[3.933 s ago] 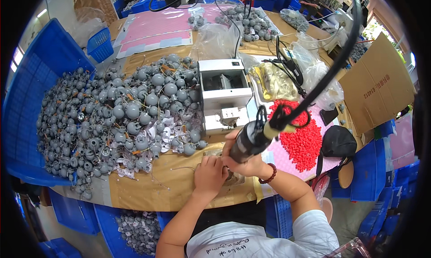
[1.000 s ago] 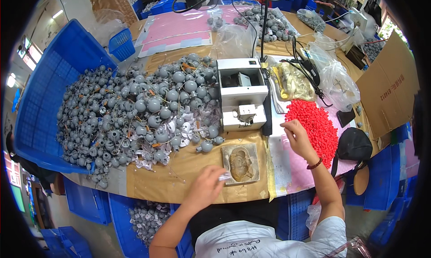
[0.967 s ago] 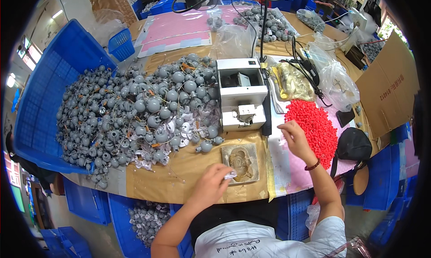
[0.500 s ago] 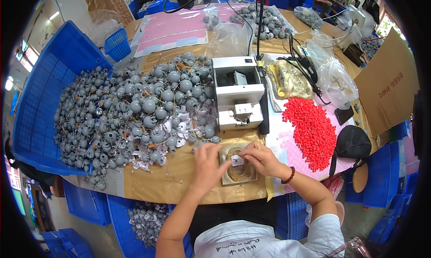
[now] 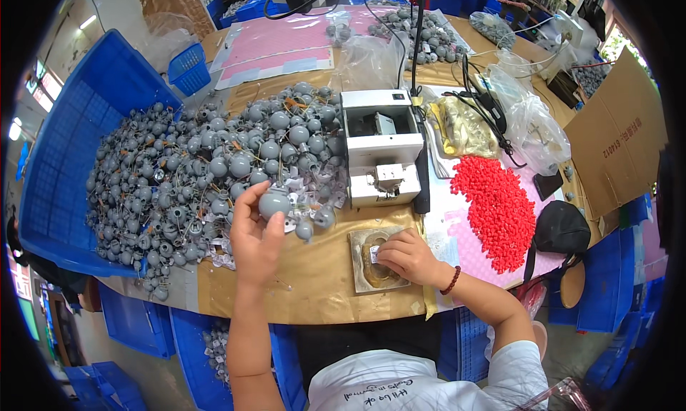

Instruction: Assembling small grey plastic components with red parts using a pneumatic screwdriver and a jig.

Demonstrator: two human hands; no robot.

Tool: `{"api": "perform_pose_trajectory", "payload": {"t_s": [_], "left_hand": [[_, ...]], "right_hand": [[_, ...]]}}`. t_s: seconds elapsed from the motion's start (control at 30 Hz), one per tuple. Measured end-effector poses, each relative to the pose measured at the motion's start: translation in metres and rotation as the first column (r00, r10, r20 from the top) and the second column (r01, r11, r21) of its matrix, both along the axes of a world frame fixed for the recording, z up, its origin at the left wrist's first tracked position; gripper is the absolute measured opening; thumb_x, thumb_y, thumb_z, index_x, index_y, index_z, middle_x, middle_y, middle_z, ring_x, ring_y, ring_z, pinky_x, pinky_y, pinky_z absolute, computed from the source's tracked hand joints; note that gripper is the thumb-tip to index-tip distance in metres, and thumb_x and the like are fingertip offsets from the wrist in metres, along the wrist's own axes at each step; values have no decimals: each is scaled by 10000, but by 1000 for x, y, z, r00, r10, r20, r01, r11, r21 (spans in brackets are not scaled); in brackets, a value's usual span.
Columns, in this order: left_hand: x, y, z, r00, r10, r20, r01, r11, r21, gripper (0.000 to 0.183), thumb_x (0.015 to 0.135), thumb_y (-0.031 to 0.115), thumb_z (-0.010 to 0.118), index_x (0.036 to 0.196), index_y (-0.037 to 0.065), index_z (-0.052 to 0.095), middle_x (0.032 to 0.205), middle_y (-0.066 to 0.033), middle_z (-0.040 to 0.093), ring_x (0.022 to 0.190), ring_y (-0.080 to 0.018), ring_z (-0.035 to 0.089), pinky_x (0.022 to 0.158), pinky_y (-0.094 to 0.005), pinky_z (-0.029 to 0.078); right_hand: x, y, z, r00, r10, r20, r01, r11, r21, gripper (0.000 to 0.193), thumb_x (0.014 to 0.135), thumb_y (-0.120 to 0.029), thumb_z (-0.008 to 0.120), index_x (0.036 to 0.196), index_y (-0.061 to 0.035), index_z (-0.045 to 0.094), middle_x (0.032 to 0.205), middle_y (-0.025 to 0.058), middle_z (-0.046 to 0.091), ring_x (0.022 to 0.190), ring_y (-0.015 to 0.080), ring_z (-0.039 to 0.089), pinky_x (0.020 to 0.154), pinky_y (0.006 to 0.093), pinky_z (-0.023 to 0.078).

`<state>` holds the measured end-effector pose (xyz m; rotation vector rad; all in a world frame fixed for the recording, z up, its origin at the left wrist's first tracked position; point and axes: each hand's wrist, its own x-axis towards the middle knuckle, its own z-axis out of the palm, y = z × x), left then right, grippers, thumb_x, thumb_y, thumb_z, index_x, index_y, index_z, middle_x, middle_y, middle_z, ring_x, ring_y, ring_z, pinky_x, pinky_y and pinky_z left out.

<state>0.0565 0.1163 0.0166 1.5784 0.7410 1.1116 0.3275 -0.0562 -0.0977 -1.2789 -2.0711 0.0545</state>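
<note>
My left hand [image 5: 256, 234] is closed around a round grey ball-shaped part [image 5: 274, 204] at the near edge of the pile of grey parts [image 5: 214, 169]. Thumb and fingers lie on either side of it. Before me on the table is a square metal block [image 5: 361, 276] with a rounded brownish hollow. Over this block my right hand [image 5: 409, 256] is pinched, its fingertips at a small white piece [image 5: 374, 254] in the hollow. The fingers partly cover that piece.
A white and grey machine [image 5: 381, 148] stands behind the block. To its right lie a heap of small red parts [image 5: 496, 214] and a black pouch [image 5: 563, 226]. A big blue crate [image 5: 64, 175] tips toward the table at left. A cardboard box [image 5: 614, 136] is at far right.
My left hand has moved left from beside the metal block to the pile and now holds a grey ball-shaped part. My right hand has shifted slightly down and left, covering more of the white piece.
</note>
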Motion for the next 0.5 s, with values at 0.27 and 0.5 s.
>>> {"api": "perform_pose_trajectory", "payload": {"t_s": [0.27, 0.5], "left_hand": [[-24, 3, -30, 960, -88, 264, 226, 801, -555, 400, 1064, 251, 580, 1399, 38, 530, 1136, -107, 676, 906, -158, 674, 721, -271, 530], [-27, -3, -50, 992, -120, 31, 122, 902, -414, 360, 1049, 175, 626, 1355, 11, 532, 1175, -93, 668, 954, -133, 665, 815, -281, 548]], "right_hand": [[-10, -11, -2, 998, -55, -19, 54, 997, -49, 279, 849, -142, 821, 1107, -88, 729, 1125, 45, 688, 1059, 270, 637, 919, 408, 505], [-16, -13, 0, 995, -104, 9, 103, 995, 4, 286, 827, -117, 816, 1095, -74, 724, 1115, 83, 661, 1054, 306, 634, 885, 419, 535]]}}
